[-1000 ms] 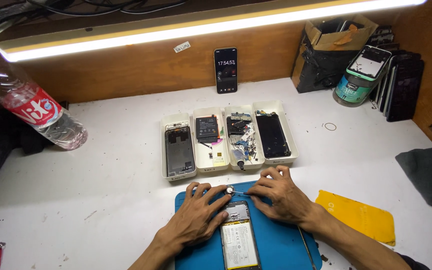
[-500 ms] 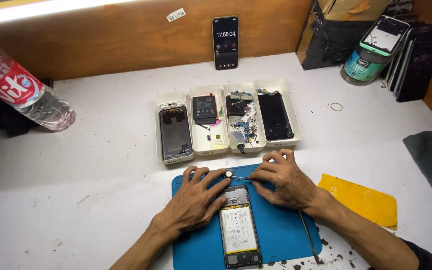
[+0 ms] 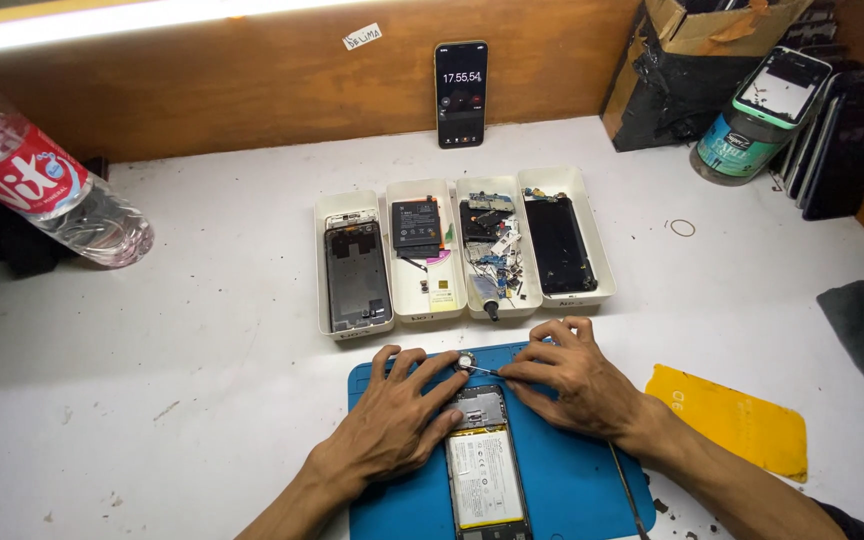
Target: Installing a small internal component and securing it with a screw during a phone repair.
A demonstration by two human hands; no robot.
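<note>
Seen from the head camera, an opened phone (image 3: 487,460) lies back-side up on a blue mat (image 3: 572,480) at the near edge of the tabletop (image 3: 202,350), its long axis running near to far, battery toward the near end. Both hands meet at its far end: the left hand (image 3: 397,420) rests flat with fingers spread beside the phone's left edge, fingertips touching a small round part (image 3: 466,361) just past the frame; the right hand (image 3: 572,375) comes in from the right, fingers pinched on a thin tool whose tip points left at that same part. Both hands are about equally near to it. Just beyond stand four white trays (image 3: 562,182) of phone pieces; a yellow sheet (image 3: 727,420) lies right.
</note>
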